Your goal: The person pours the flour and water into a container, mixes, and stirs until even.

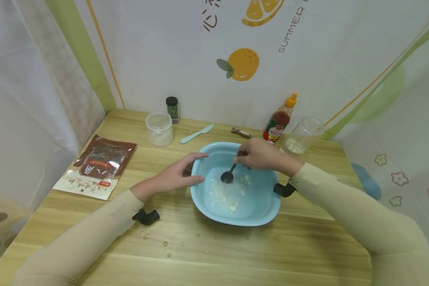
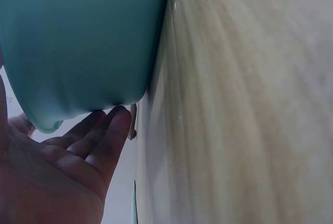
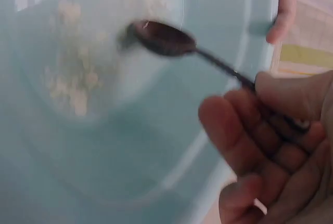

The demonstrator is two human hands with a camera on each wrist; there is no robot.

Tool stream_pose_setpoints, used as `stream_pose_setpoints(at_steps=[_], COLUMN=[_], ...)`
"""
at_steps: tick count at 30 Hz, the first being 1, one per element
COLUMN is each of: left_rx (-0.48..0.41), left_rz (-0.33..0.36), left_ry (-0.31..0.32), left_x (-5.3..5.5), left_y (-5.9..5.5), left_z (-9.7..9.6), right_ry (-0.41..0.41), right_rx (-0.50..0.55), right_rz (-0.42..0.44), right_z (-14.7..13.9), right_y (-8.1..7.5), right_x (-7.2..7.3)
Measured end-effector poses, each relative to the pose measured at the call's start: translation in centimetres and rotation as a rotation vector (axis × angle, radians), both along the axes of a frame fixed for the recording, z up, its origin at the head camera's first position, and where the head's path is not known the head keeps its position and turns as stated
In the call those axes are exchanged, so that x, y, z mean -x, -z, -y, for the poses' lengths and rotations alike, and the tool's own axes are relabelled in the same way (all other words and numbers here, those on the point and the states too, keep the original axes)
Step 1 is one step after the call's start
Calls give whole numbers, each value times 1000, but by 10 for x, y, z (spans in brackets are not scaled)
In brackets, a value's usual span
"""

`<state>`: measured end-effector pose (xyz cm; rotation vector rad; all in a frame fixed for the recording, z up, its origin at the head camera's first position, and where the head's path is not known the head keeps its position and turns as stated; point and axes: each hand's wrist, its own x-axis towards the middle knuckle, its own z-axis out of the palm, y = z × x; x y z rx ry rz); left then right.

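Note:
In the head view a light blue basin [image 1: 271, 210] stands on the wooden table, with pale whitish lumps [image 1: 232, 207] scattered over its bottom. My right hand [image 1: 255, 154] pinches the handle of a small black spoon [image 1: 227, 177] above the basin; the right wrist view shows the spoon's bowl tilted near the lumps. At the basin's left side, my left hand [image 1: 175, 173] has its fingers spread, with index finger and thumb at the rim. Its other fingers [image 2: 112, 135] lie fairly straight against the outer wall in the left wrist view.
Behind the basin are a clear jar [image 1: 159, 133] of white powder, a black-capped herb bottle [image 1: 172, 110], a pale green knife [image 1: 197, 134], a small brown object [image 1: 241, 132], a red sauce bottle [image 1: 279, 121] and a glass [image 1: 302, 137]. A spice packet [image 1: 100, 167] lies left; drops [image 1: 165, 243] dot the front.

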<state>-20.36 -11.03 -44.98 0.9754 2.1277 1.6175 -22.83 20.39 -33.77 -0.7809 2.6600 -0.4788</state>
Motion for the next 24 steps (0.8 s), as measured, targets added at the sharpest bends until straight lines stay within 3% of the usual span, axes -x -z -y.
stream_pose_setpoints(at_steps=[3, 9, 15, 21, 24], left_rx=[1, 21, 5, 6, 9], left_rz=[-3, 8, 25, 18, 20], left_ry=[2, -21, -3, -15, -11], left_x=[1, 1, 0, -1, -1], left_y=[0, 2, 4, 3, 1], left_z=[0, -1, -1, -1, -1], right_ry=[-35, 64, -26, 73, 35], right_rx=[-11, -26, -13, -44, -13], right_rz=[62, -24, 40, -35, -11], right_z=[0, 0, 6, 3, 5], right_y=[-1, -1, 0, -3, -1], right_x=[-1, -1, -5, -5, -4])
